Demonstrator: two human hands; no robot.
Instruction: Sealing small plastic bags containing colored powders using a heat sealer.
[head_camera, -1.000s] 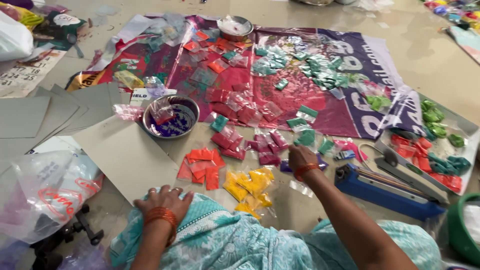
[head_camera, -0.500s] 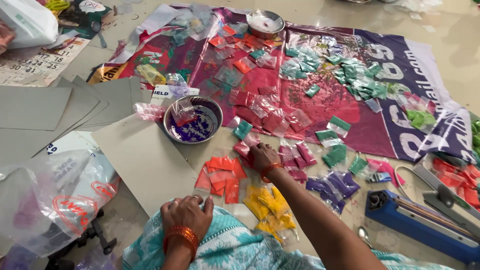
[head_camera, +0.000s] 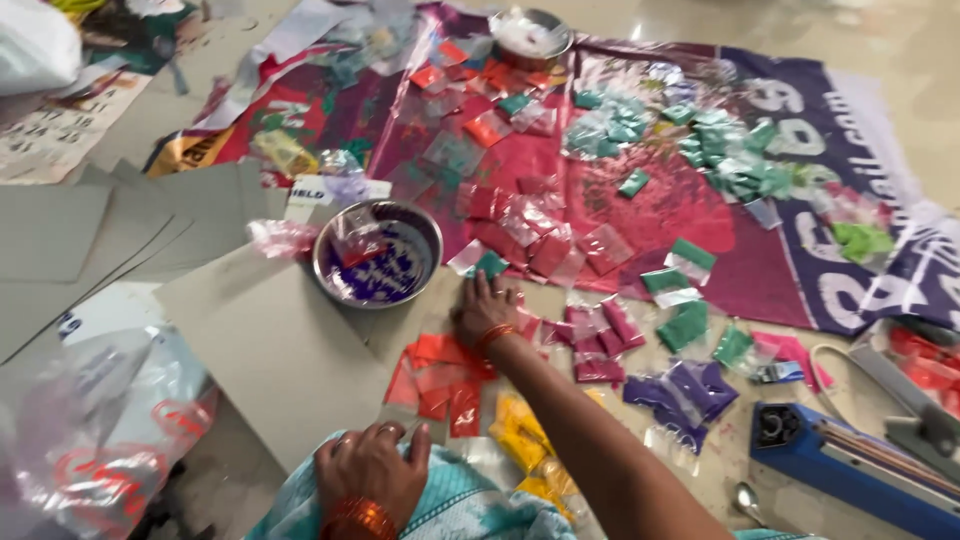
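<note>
Right now the right hand (head_camera: 484, 310) reaches out flat over the floor, its fingers spread and pressing down on a small green packet (head_camera: 490, 264) at the near edge of the red packets (head_camera: 520, 235); whether it pinches the packet cannot be told. Just left of that hand sits the steel bowl (head_camera: 378, 252), holding a few packets. Nearer, beside the wrist, lies a pile of orange-red packets (head_camera: 440, 375), with yellow packets (head_camera: 525, 435) nearer again. The left hand (head_camera: 372, 470) rests low on the teal-clad knee (head_camera: 460, 505), loosely curled and holding nothing, touching the near edge of a grey card sheet (head_camera: 250, 350). Far right, a blue heat sealer (head_camera: 850, 470) lies on the floor.
</note>
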